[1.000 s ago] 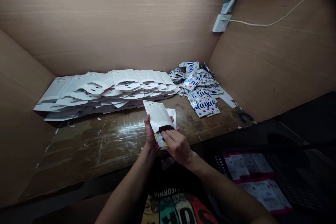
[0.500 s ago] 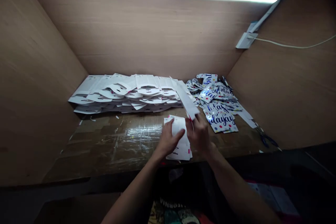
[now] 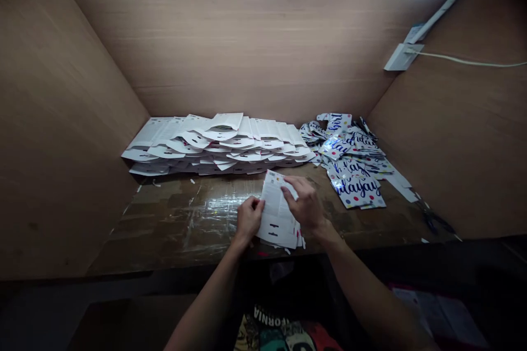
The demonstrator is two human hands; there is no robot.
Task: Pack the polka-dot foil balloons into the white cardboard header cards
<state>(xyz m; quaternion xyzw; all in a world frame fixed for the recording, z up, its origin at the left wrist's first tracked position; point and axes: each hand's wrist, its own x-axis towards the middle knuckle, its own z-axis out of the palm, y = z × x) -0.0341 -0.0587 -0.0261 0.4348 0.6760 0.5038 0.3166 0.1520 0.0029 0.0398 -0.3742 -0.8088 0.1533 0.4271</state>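
Observation:
A small bundle of white printed backing cards (image 3: 276,211) lies tilted between my hands, just above the table's near edge. My left hand (image 3: 249,219) grips the bundle's left side. My right hand (image 3: 304,203) pinches its upper right part, fingers on top. Small red-edged and coloured layers show at the bundle's lower right, partly hidden. Behind my hands, a long row of overlapping white hang-tab cards (image 3: 214,142) lies across the table. To the right is a loose heap of shiny polka-dot foil packets (image 3: 349,159) with blue lettering.
The worn wooden table (image 3: 185,225) has tape on it and stands inside tan board walls (image 3: 247,55). Blue-handled scissors (image 3: 432,221) lie at its right edge. A wall socket (image 3: 401,57) with a white cable is upper right. Printed cards (image 3: 436,307) sit in a dark place at lower right.
The long card that my right hand held out toward the row is now laid against the bundle. Both hands have closed in on it, and my view has tilted upward since the earliest frame.

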